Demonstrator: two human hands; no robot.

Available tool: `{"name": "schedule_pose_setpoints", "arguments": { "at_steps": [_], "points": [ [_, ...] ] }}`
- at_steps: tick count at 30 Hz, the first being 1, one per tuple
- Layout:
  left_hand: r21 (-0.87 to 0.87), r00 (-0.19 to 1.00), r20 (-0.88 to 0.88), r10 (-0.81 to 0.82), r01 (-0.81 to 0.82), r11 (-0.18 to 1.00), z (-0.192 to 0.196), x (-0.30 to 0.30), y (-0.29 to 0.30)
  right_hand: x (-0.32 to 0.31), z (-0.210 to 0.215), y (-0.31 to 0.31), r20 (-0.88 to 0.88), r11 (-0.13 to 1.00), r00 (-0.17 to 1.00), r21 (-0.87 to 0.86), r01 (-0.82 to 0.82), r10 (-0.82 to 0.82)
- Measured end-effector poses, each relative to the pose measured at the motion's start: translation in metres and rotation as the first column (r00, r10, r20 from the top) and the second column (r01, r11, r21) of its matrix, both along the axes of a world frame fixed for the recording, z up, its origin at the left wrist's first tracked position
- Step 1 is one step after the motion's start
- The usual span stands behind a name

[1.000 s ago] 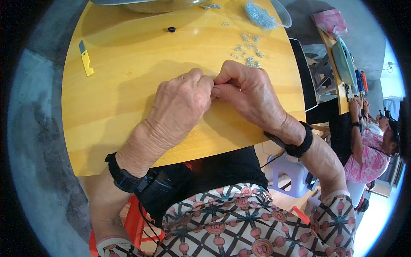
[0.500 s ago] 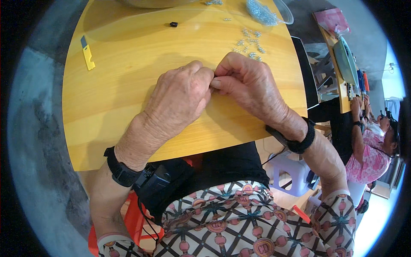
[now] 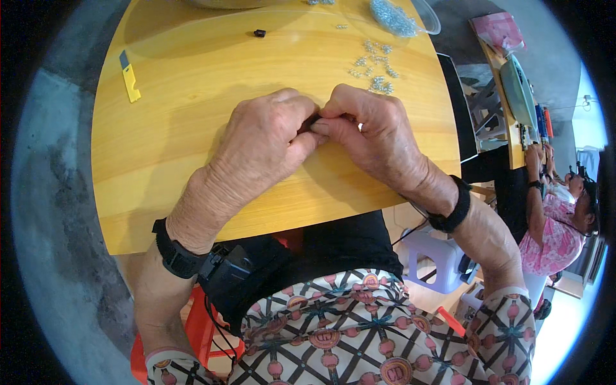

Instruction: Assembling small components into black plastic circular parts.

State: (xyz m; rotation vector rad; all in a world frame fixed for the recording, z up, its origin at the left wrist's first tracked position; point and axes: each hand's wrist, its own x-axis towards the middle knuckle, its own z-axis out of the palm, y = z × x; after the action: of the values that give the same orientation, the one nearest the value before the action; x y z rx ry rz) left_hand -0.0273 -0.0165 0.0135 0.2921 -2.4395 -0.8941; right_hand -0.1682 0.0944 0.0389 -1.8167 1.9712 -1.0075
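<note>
My left hand [image 3: 263,138] and my right hand [image 3: 375,128] meet fingertip to fingertip above the middle of the wooden table [image 3: 173,115]. Both are closed in a pinch. Between them a small dark piece shows in part; the fingers cover most of it, so its kind cannot be made out. Beyond my right hand lie scattered small silvery metal parts [image 3: 380,85], like little screws. A small black block-shaped piece [image 3: 259,33] rests farther back. Off to the left is a yellow utility knife [image 3: 131,82] with its blade pointing away.
A clear round dish [image 3: 393,19] full of silvery parts stands at the back right, near a large bowl's rim [image 3: 237,5]. At the right, a co-worker in a pink top [image 3: 553,231] sits at another table with a green basin [image 3: 517,90]. A lilac stool [image 3: 433,260] stands below.
My fingers have shifted slightly around the small piece, and a gap under my left hand's fingers now shows some of it. The things on the table stay where they were.
</note>
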Motion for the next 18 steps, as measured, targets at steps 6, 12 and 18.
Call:
{"name": "schedule_pose_setpoints", "arguments": {
  "at_steps": [6, 12, 18],
  "points": [
    [0.003, 0.996, -0.084, 0.041, -0.041, 0.999, -0.002, -0.001, 0.002, -0.001, -0.001, 0.0, 0.012, 1.0, 1.0, -0.008, -0.004, 0.005],
    [0.014, 0.996, -0.072, 0.051, -0.05, 0.999, -0.004, -0.002, 0.003, -0.013, -0.003, 0.0, 0.377, 0.992, 0.926, 0.121, -0.028, -0.02],
    [-0.004, 0.993, -0.11, 0.048, -0.049, 0.999, -0.005, -0.002, 0.001, -0.019, 0.012, -0.007, -0.016, 0.981, 1.0, 0.192, -0.017, 0.02]
  ]
}}
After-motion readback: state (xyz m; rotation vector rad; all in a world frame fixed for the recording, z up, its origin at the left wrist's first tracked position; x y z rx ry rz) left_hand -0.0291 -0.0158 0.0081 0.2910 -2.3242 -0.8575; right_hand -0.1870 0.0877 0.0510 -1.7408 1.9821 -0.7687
